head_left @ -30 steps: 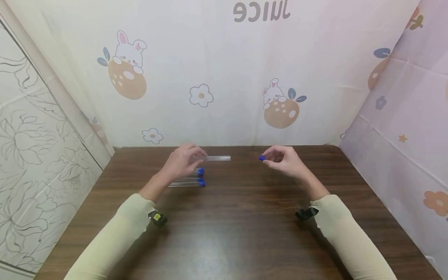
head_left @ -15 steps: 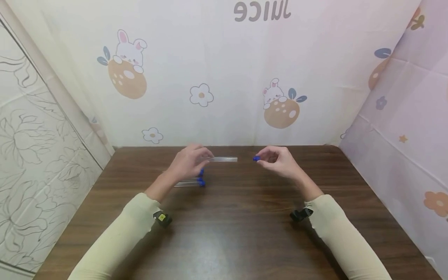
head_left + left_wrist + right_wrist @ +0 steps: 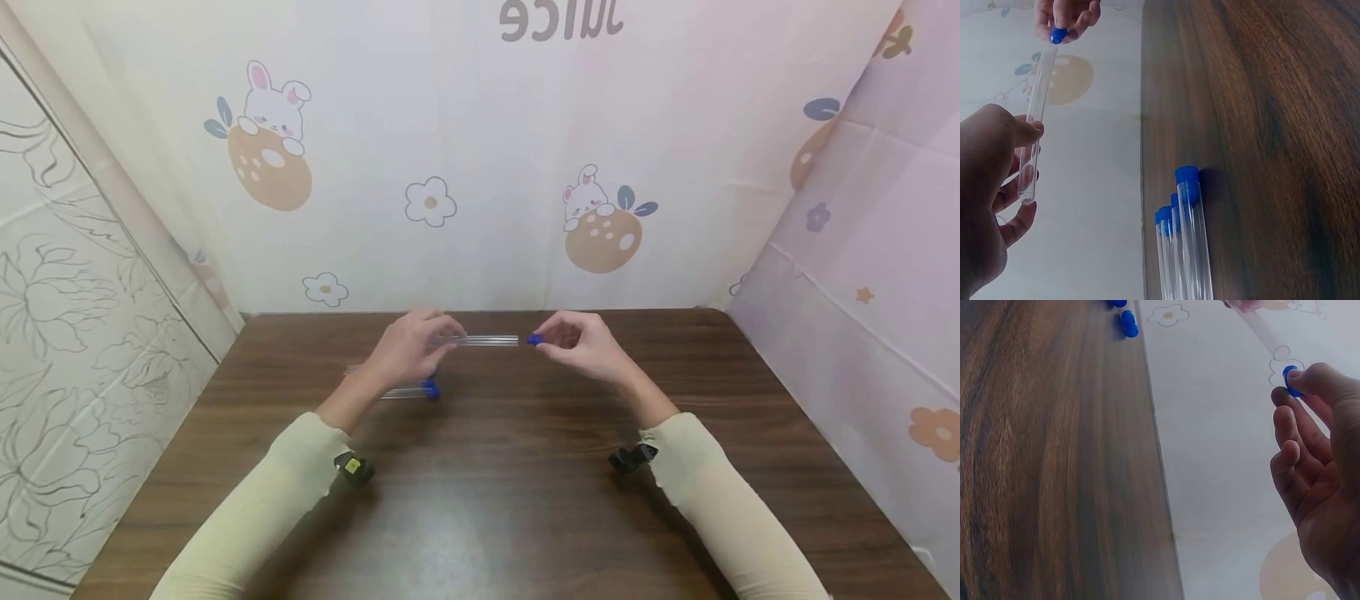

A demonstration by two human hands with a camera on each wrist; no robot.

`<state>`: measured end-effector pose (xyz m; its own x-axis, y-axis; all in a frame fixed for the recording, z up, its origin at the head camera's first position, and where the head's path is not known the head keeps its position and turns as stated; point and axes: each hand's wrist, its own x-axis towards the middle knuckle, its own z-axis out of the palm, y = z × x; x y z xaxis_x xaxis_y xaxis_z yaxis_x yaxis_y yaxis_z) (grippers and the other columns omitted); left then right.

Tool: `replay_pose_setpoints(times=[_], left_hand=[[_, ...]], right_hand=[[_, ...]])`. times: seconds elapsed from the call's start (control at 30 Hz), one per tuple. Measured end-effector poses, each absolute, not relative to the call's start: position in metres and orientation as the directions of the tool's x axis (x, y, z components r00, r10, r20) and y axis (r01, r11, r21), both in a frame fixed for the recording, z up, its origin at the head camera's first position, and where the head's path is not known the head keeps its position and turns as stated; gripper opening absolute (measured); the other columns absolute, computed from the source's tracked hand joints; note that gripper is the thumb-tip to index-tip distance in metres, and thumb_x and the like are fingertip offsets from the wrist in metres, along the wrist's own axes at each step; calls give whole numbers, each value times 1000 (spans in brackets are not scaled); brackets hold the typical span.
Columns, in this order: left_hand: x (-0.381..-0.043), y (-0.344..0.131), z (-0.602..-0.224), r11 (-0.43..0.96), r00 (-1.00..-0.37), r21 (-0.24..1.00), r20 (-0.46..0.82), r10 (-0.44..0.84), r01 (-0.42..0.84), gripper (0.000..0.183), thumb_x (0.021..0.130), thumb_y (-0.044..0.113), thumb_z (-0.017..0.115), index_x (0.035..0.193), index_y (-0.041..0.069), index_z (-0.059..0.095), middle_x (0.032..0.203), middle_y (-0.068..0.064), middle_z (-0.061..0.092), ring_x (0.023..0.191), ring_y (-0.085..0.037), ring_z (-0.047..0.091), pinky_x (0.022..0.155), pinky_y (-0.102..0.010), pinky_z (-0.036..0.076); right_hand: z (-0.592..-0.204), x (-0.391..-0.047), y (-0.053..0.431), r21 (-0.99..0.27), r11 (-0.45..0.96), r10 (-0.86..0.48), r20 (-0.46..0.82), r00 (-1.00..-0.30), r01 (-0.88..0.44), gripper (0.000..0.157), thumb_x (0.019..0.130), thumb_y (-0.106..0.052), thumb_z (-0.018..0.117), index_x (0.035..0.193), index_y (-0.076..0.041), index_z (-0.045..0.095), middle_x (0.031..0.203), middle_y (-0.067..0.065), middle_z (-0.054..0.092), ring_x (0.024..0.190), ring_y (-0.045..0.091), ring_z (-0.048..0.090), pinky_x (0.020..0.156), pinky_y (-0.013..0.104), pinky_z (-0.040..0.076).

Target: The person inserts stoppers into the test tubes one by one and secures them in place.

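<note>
A clear test tube (image 3: 491, 341) lies level in the grip of my left hand (image 3: 416, 346), its open end pointing right. In the left wrist view the thumb and fingers of that hand curl round the tube (image 3: 1039, 94) near its rounded bottom. My right hand (image 3: 585, 346) pinches a small blue stopper (image 3: 535, 339) between thumb and fingertip. Stopper and tube mouth face each other with a small gap between them in the head view. The right wrist view has the stopper (image 3: 1293, 381) just beside the tube's open rim (image 3: 1282, 352).
Several test tubes with blue stoppers (image 3: 1188, 219) lie side by side on the brown wooden table (image 3: 480, 467), partly hidden under the left hand in the head view. A printed curtain (image 3: 495, 125) hangs behind the table's back edge.
Both hands have come closer together. The left hand has moved right with the test tube, and the right hand left with the stopper, so the gap has shrunk.
</note>
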<state>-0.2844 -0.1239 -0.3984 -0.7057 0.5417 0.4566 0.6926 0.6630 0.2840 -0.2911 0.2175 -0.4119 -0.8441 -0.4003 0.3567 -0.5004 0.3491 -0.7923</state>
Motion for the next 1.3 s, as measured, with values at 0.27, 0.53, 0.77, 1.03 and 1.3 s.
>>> replay_pose_setpoints(times=[0.27, 0.53, 0.77, 1.03, 1.3], left_hand=[[-284, -120, -398, 654, -705, 294, 446, 552, 698, 17, 102, 14, 81, 119, 16, 81, 114, -5, 79, 110, -26, 77, 93, -46, 66], [-282, -122, -400, 604, -707, 371, 432, 560, 705, 17, 104, 10, 78, 121, 12, 79, 116, -8, 77, 111, -27, 80, 98, -46, 68], [-280, -123, -402, 573, -697, 398, 437, 568, 717, 18, 105, 8, 76, 122, 9, 78, 114, -10, 76, 108, -29, 80, 93, -46, 68], [-281, -120, -407, 555, -694, 418, 448, 563, 719, 16, 104, 6, 77, 120, 3, 78, 115, -13, 80, 103, -29, 83, 88, -44, 68], [-280, -117, -412, 551, -696, 426, 468, 544, 717, 15, 104, 7, 78, 118, 1, 76, 114, -15, 82, 101, -30, 83, 91, -44, 70]], right_hand=[[-412, -291, 209, -790, 360, -414, 342, -844, -497, 15, 94, 2, 86, 108, 1, 81, 97, 23, 84, 77, 10, 75, 70, 21, 59], [-414, -290, 204, -777, 382, -415, 339, -844, -500, 11, 95, -2, 87, 105, -1, 81, 95, 18, 84, 76, 7, 70, 70, 22, 57], [-413, -288, 202, -782, 378, -415, 335, -846, -495, 11, 95, -1, 87, 105, -1, 82, 95, 20, 84, 74, 7, 69, 69, 21, 57], [-417, -288, 201, -792, 377, -420, 316, -851, -480, 10, 96, -1, 86, 105, 0, 82, 96, 26, 83, 72, 6, 68, 67, 21, 56], [-423, -289, 199, -791, 374, -436, 312, -844, -485, 7, 97, -2, 85, 104, -1, 83, 99, 26, 83, 74, 6, 70, 67, 21, 57]])
